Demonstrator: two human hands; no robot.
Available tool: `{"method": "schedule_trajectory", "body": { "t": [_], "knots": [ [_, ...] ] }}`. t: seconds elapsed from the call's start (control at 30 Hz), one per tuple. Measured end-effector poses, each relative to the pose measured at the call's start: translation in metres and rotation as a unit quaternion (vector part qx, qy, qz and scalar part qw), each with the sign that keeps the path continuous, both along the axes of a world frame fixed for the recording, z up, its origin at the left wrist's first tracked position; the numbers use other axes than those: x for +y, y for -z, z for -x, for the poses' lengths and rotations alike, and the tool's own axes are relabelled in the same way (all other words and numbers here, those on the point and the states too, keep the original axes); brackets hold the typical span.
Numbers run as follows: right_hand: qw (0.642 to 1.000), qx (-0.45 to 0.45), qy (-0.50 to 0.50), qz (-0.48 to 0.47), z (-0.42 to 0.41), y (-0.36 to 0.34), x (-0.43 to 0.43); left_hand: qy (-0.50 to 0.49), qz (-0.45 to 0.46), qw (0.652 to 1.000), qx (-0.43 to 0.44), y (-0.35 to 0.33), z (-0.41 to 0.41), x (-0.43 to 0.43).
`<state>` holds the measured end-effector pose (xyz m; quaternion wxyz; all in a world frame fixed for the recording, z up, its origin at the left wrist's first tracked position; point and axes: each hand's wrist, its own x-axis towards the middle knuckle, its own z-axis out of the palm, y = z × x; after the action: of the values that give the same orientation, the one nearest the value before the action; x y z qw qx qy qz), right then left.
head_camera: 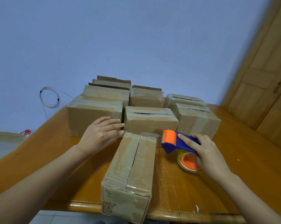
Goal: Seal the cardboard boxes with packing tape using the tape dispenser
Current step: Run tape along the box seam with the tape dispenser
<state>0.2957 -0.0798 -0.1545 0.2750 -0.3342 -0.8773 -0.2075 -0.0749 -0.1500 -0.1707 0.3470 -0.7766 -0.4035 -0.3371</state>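
The box (131, 167) lies lengthwise on the table (201, 191), its near end past the edge. Just right of it, the right hand (207, 152) grips the dispenser (173, 143). The left hand (101, 135), fingers straight, seems to touch the box's far corner. More boxes (149, 122) stand behind.
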Motion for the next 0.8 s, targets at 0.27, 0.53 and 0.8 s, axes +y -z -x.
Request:
{"method": "schedule_trajectory", "body": {
  "t": [0.27,0.53,0.8],
  "knots": [
    [0.998,0.046,0.007,0.037,0.015,0.023,-0.01,-0.01,-0.003,0.995,-0.099,0.024,-0.016,0.001],
    [0.995,0.065,0.006,0.077,0.018,0.033,-0.014,-0.017,0.055,0.978,-0.199,0.03,-0.034,-0.005],
    [0.996,0.055,0.01,0.072,0.021,0.026,-0.018,-0.059,0.169,0.959,-0.218,0.039,-0.028,-0.012]
  ]
}}
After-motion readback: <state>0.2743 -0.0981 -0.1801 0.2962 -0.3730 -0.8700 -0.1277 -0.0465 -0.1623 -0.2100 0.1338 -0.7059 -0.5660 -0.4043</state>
